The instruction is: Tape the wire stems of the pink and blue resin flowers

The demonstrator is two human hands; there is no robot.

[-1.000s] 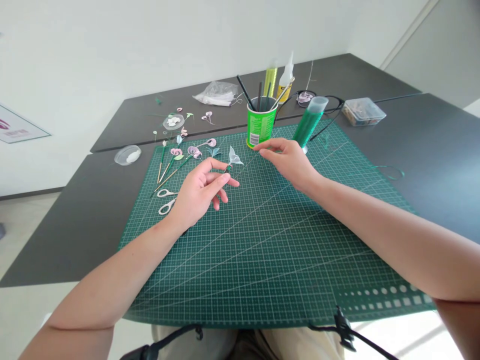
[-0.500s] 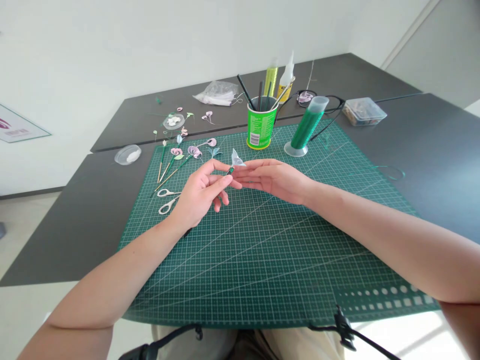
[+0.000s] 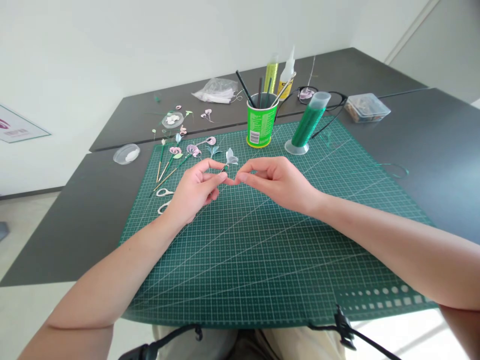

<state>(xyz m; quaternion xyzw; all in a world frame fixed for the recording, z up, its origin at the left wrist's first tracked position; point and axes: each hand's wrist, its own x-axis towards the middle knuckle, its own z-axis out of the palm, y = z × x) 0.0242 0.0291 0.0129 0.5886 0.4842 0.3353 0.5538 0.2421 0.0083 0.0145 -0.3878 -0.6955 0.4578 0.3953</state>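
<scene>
Left hand [image 3: 197,187] is grasping the pale-blue translucent petalled flower [image 3: 231,158] by its short dark-green stem [image 3: 225,168], thumb and forefinger pinching; the petals are pointing upward, above the green gridded cutting mat [image 3: 262,260]. Right hand [image 3: 281,180] is closing thumb and forefinger into a pinch just beside the left fingertips; whether a fine strand is lying between them, I cannot tell. Main worry, in my judgement: the stem is offering very little to grip, so a slackening left thumb could be letting the flower roll or drop. The petals are looking thin and are standing close to both hands; a brushing knuckle could be bending or creasing them. If a strand is running to the right fingertips, too hard a pull could be snapping it or dragging the flower askew, and too little tension could be leaving it loose. The white-handled scissors [image 3: 164,192] are lying partly hidden by the left hand and forearm, so a careless shift could be knocking them into the pastel pink-and-lilac flowers [image 3: 193,150] on their thin sticks. Farther off, the clear tube wound with green thread [image 3: 309,122] is standing on its flared foot near the bright-green printed cup of sticks [image 3: 259,125]; a sweeping right hand could be tipping either one over.
</scene>
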